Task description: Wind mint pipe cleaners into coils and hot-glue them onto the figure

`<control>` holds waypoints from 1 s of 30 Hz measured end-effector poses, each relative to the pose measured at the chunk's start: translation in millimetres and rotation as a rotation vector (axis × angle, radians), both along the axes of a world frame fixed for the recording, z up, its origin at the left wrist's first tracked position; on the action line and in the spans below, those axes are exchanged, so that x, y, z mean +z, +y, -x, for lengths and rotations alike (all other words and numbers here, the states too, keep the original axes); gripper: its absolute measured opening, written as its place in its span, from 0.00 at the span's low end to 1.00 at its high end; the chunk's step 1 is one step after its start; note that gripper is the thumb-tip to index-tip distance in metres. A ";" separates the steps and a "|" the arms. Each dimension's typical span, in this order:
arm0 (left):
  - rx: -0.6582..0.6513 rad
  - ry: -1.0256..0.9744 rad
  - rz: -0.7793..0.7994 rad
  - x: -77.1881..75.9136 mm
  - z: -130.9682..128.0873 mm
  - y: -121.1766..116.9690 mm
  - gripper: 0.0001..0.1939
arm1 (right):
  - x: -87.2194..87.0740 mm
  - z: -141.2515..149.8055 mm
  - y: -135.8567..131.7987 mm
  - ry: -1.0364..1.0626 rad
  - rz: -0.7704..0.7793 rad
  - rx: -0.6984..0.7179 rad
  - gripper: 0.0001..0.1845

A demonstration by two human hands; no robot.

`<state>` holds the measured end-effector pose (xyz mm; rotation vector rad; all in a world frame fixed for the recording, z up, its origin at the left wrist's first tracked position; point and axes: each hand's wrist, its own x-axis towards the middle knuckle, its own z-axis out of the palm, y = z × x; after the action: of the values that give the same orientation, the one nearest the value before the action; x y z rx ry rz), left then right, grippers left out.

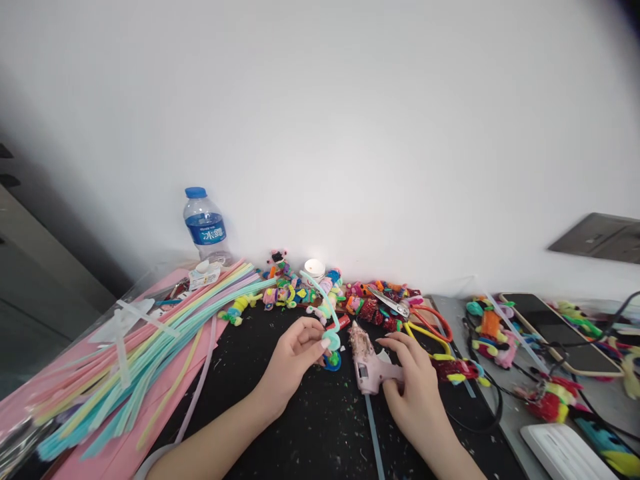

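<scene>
My left hand [300,353] pinches a mint-green pipe cleaner [331,339] between thumb and fingers. Its lower part is coiled, and its free end rises up and to the left. Just below the coil is a small blue and green piece [332,361]; I cannot tell whether it is joined to the coil. My right hand [413,380] is closed round the handle of a pale pink glue gun [369,367], its nozzle pointing away from me. A clear glue stick [374,433] sticks out of the gun's back end.
Many pipe cleaners [165,353] lie on pink sheets [193,387] at left, near a water bottle [206,227]. Small fuzzy figures [287,293] line the black mat's [280,433] back edge. Scissors [433,327], a phone [560,330], cables and a white box [565,450] are at right.
</scene>
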<state>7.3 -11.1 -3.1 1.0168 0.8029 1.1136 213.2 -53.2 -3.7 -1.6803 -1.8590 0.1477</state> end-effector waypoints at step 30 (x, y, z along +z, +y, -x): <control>0.023 0.057 0.061 -1.5 0.0 1.2 0.07 | -6.1 12.0 -4.7 0.899 0.269 -0.057 0.20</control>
<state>7.4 -9.8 -4.6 0.9943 0.8912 1.0770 201.2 -57.9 -9.8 -1.4572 -1.1322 0.9869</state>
